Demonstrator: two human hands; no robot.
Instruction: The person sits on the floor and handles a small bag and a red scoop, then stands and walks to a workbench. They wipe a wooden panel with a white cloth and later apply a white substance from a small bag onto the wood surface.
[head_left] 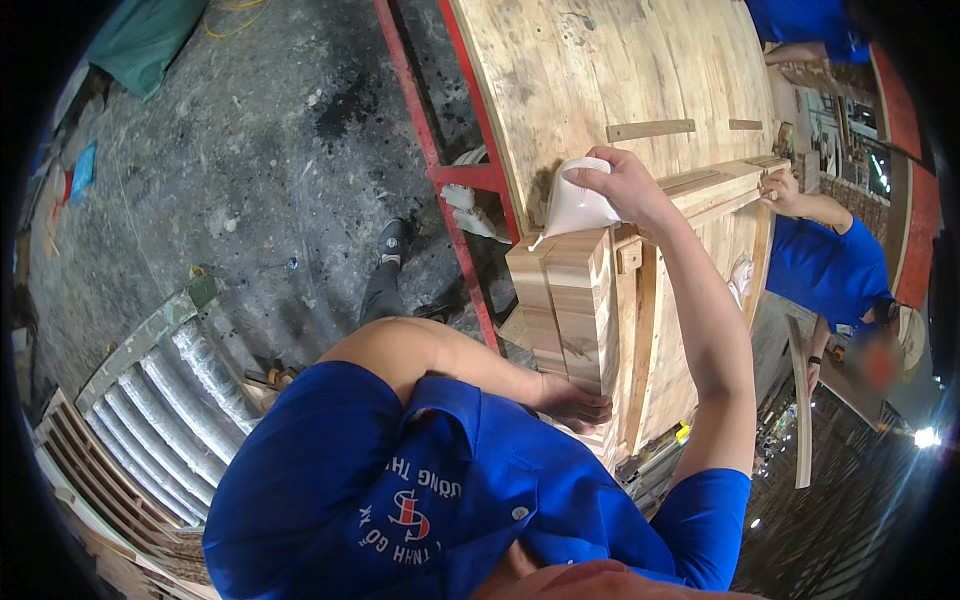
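Over wooden beam [565,300], right hand [628,190] holds tilted bottle [577,212]

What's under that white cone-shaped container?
A wooden beam sits beneath the tip of the white container, held in the right hand; the container's body hides the patch directly behind it.

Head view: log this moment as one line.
left hand: on wooden beam | right hand: holding white bottle, nozzle down at beam's end
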